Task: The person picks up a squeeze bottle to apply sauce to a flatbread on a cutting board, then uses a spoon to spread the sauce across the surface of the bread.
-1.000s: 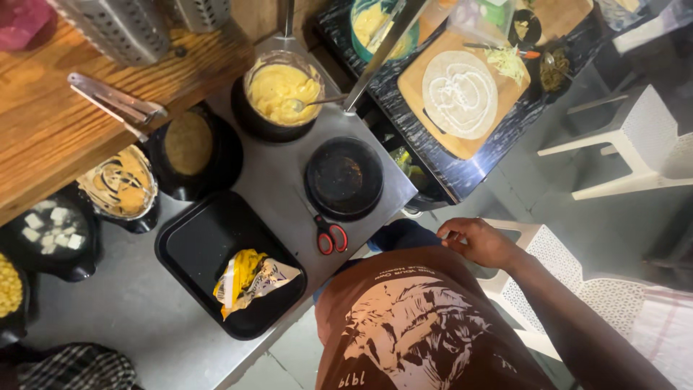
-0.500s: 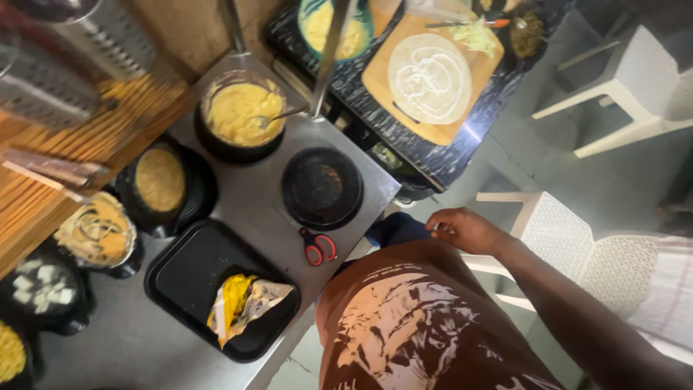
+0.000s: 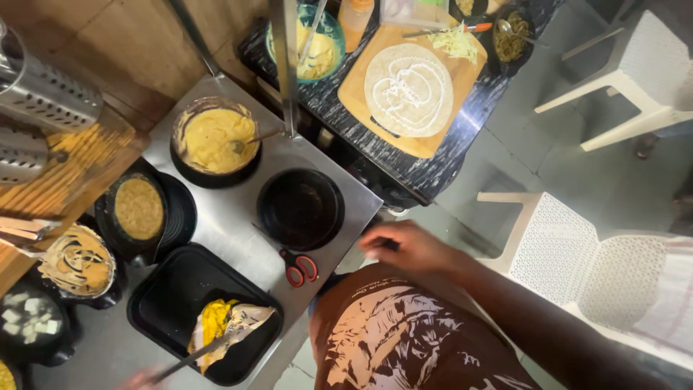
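Note:
My right hand (image 3: 408, 249) hovers with curled fingers at the steel counter's (image 3: 231, 224) front corner, just right of red-handled scissors (image 3: 299, 269) and below an empty black pan (image 3: 299, 208). It is blurred, and something small and pale shows at its fingertips. Only a sliver of my left hand (image 3: 138, 378) shows at the bottom edge. It grips a thin metal utensil (image 3: 195, 355) that reaches a yellow and white piece of food (image 3: 225, 325) lying in a black tray (image 3: 162, 303).
A bowl of yellow batter (image 3: 215, 137) with a spoon stands behind the pan. On the dark table beyond, a wooden board (image 3: 355, 94) carries a flatbread (image 3: 408, 88) drizzled with white sauce. Several filled bowls (image 3: 138, 209) line the left. White plastic chairs (image 3: 570, 245) stand at right.
My right hand has moved left to the counter corner beside the scissors. My left hand with the utensil has come into view at the bottom. The view has tilted toward the dark table.

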The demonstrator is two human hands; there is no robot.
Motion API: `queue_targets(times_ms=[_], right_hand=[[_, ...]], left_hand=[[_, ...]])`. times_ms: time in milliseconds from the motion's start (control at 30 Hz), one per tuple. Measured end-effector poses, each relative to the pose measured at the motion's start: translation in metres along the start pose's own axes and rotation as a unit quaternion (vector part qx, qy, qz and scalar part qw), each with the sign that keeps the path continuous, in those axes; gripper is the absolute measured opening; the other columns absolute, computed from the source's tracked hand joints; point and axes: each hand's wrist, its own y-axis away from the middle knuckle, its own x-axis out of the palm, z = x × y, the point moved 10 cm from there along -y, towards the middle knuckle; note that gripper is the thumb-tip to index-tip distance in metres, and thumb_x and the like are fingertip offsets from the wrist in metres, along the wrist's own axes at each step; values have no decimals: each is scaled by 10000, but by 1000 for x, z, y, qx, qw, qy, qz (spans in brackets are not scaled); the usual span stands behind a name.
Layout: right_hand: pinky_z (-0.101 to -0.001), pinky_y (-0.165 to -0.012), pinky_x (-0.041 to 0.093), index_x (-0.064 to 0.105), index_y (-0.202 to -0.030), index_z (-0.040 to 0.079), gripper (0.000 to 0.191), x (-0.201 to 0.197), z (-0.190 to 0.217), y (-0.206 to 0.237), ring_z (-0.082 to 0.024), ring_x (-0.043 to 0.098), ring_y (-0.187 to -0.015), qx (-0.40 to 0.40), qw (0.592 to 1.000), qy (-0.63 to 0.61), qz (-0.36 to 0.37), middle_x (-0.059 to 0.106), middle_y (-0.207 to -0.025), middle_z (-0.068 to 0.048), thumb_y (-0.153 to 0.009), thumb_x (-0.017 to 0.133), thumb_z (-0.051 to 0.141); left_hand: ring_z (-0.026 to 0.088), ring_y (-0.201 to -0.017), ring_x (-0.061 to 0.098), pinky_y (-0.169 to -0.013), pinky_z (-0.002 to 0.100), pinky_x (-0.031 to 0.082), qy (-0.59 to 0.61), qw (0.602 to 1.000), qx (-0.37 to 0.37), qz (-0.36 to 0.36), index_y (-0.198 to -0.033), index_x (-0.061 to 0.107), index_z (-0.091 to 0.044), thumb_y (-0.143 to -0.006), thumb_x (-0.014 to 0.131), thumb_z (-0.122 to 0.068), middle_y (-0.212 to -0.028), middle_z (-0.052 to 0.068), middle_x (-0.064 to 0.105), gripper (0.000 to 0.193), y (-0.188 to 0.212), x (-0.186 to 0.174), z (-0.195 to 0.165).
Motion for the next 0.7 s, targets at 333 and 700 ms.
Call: queue_targets(times_ms=[333,700], right_hand=[[-290,-485,405,638,-1228,31,492,-36,-95,15,-100,406,-499,185,900,-370,133,508,-754,19,-1058,443,450],[-262,-455,246,628,-1081,-16,491,-200,-237,69,-61,255,-484,294,815,-457,201,332,-607,52,-1036,485,452]], left_hand=[[240,-976,769,-899,341,617,520,716,-282,371,-1391,512,56,-866,722,95,-984,162,792,567,162,177,-344],[314,-889,763,-803,412,649,580,711,-378,127,-1232,569,78,-969,643,-71,-1017,217,738,311,176,248,-414]])
